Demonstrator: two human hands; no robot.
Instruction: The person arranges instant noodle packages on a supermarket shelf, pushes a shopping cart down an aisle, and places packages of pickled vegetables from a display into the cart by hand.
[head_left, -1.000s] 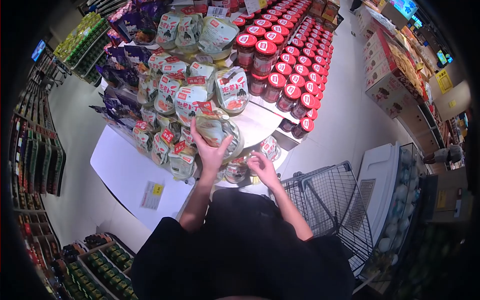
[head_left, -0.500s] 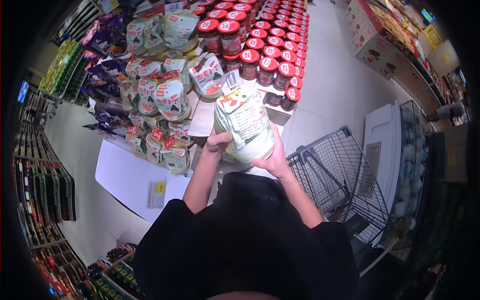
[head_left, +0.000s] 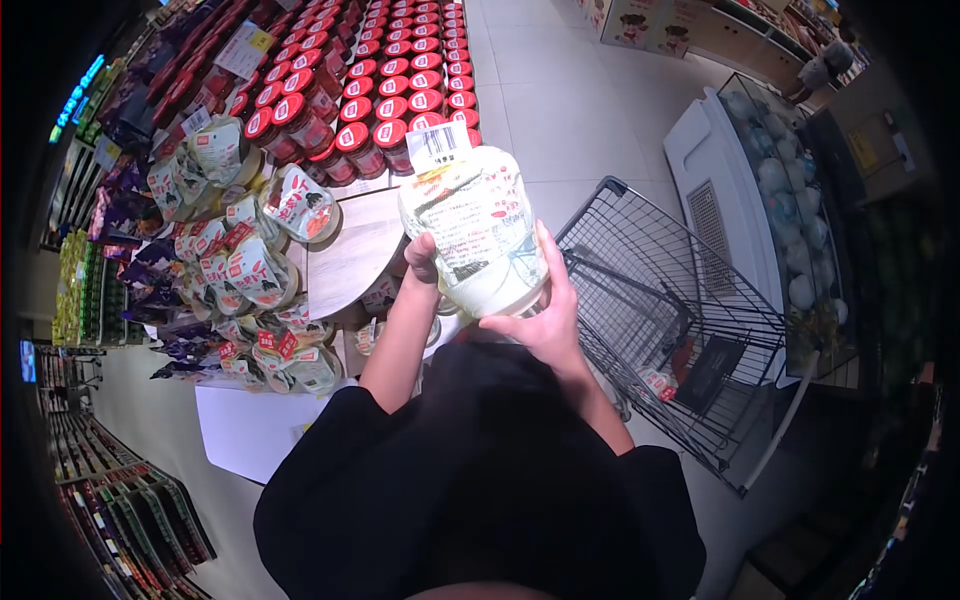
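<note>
A clear plastic package [head_left: 475,235] with printed text and a barcode label at its top is held up in front of my body. My left hand [head_left: 422,262] grips its left side, thumb against the front. Around the lower right side and bottom edge is my right hand [head_left: 548,318]. To the left, similar white and green packages [head_left: 262,272] are stacked on a tiered stand with a wood-look shelf [head_left: 360,240]. Behind the held package stand rows of red-lidded jars [head_left: 390,105].
A wire shopping cart [head_left: 670,310] stands at my right, with a small red and white item [head_left: 660,384] in it. Beyond it is a white cabinet [head_left: 712,190] with round goods. A person [head_left: 825,68] is at the far upper right. Purple bags [head_left: 130,215] sit at the left.
The package has gone from the stand into both my hands, its printed side now facing me. My view has turned right, so the stand and jars appear farther left and the cart nearer.
</note>
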